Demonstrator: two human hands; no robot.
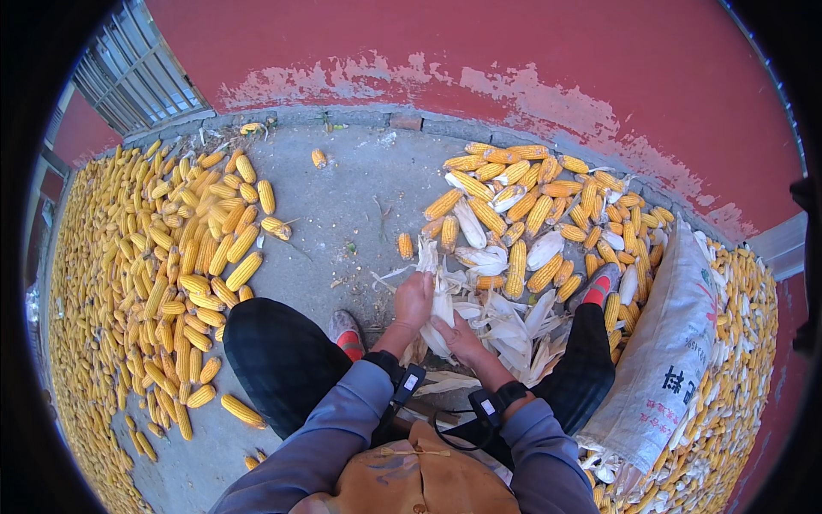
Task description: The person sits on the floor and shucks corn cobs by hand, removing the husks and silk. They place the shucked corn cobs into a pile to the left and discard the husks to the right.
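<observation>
Between my knees, both hands are on one ear of corn [442, 315] wrapped in pale dry husk. My left hand [413, 299] is closed around a bunch of husk leaves [427, 254] at the far end. Lower down, my right hand [459, 337] grips the ear, its thumb lying along the husk. Any kernels on this ear are hidden by the husk and fingers. Loose stripped husks [520, 331] are heaped right beside my right hand. Just beyond the hands lie bare yellow cobs [515, 268] and some partly husked ears [483, 257].
A large pile of bare corn [186, 257] spreads over the concrete floor [334, 218] at left. At right, a white woven sack [661, 360] bearing writing rests against more corn [738, 360]. A red wall [462, 45] with peeling paint runs behind; a barred window [138, 67] is far left.
</observation>
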